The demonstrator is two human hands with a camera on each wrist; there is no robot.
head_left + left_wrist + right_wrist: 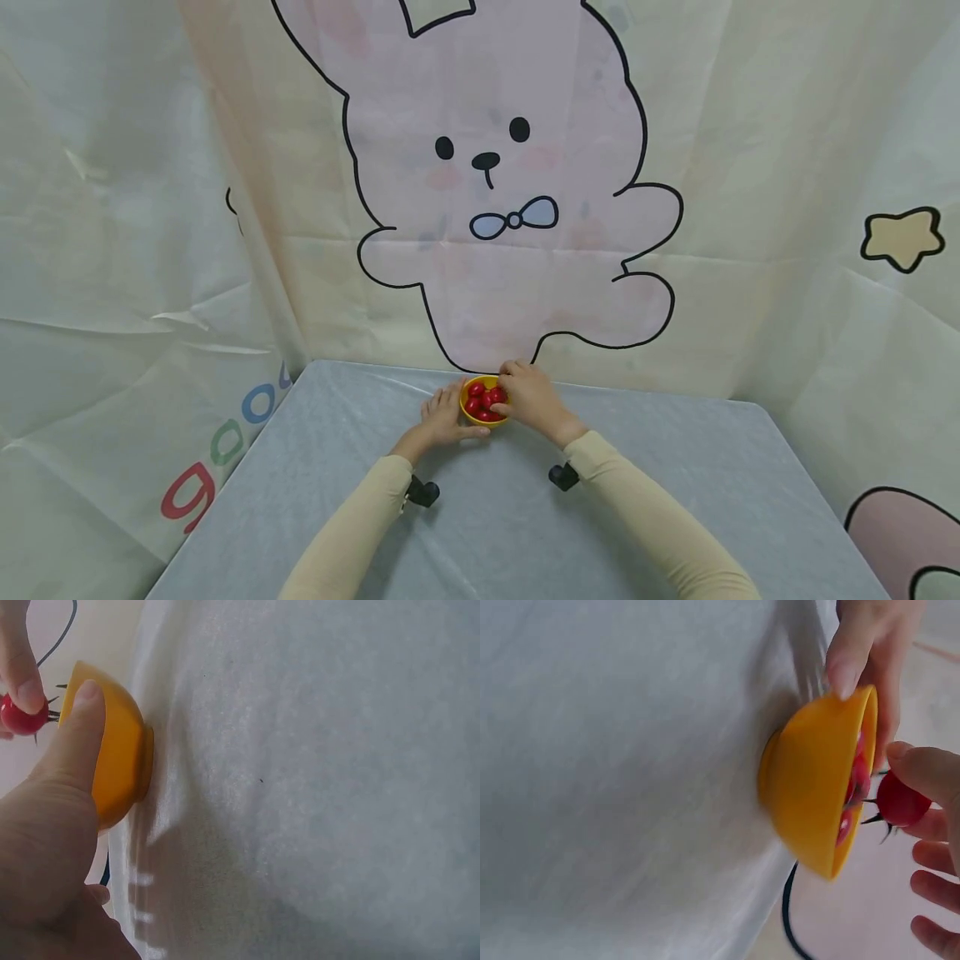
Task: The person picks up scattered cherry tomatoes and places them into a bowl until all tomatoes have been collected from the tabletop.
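A small yellow bowl (pixel 810 780) stands near the table's far edge, holding several red cherry tomatoes (pixel 474 406). My left hand (pixel 442 421) holds the bowl from the left; its thumb (pixel 79 735) presses the outer wall while the fingers reach round the far side. Above the bowl's opening, my right hand (pixel 534 402) pinches one cherry tomato (pixel 902 799) between thumb and index finger. The green stem of that tomato points toward the bowl. The other right fingers are loosely bent, clear of the tomato.
A pale grey-blue cloth covers the table (pixel 495 517). Behind it hangs a fabric backdrop (pixel 750 317) printed with a cartoon bear. A dark cable (pixel 789 915) shows beyond the bowl in the right wrist view. Both wrists carry small black cameras (pixel 423 493).
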